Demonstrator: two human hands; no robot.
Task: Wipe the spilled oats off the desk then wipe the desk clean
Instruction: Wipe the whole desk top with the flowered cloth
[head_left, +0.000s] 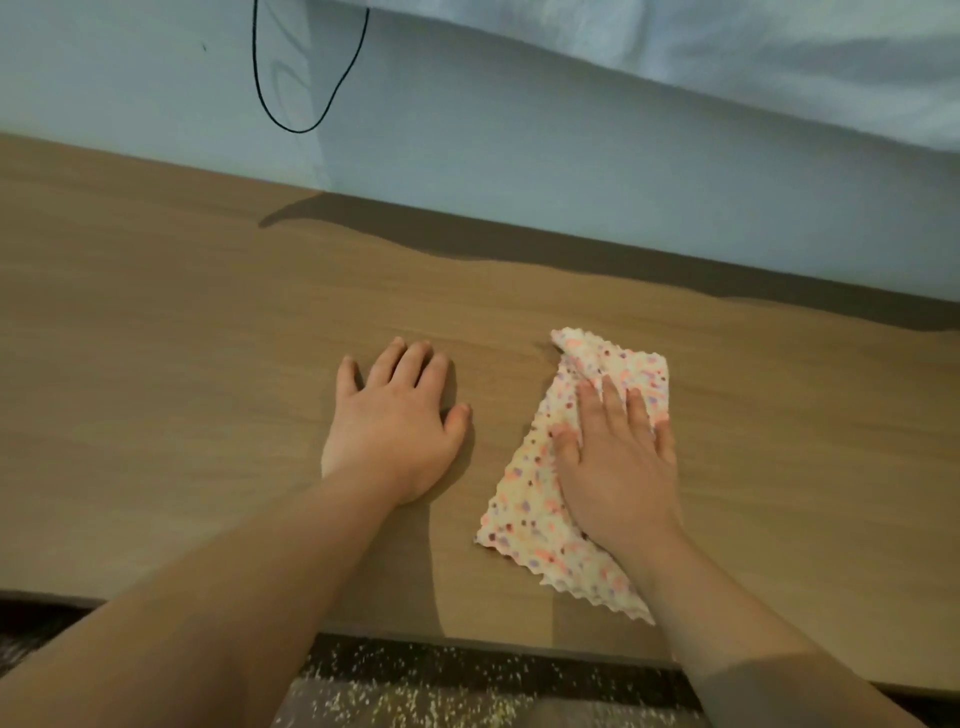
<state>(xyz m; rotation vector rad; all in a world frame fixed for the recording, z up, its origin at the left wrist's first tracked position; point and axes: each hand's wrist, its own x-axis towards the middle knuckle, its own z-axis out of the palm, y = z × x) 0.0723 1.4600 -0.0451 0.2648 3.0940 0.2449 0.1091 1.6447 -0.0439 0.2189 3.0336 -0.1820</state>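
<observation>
Hidden under right hand (618, 462): middle of cloth (524, 499). Cut off at 12 o'clock: black cable (255, 52), pale fabric (727, 62). Cut off at 6 o'clock: oats (415, 691), grains too small to tell apart.

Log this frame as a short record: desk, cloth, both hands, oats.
desk: wooden, set against a pale wall
cloth: spotted, folded, zigzag-edged, lying on the desk
left hand: flat on bare desk, fingers spread, holding nothing
right hand: flat on the cloth, pressing it down
oats: scattered below the desk's near edge, off the desk
</observation>
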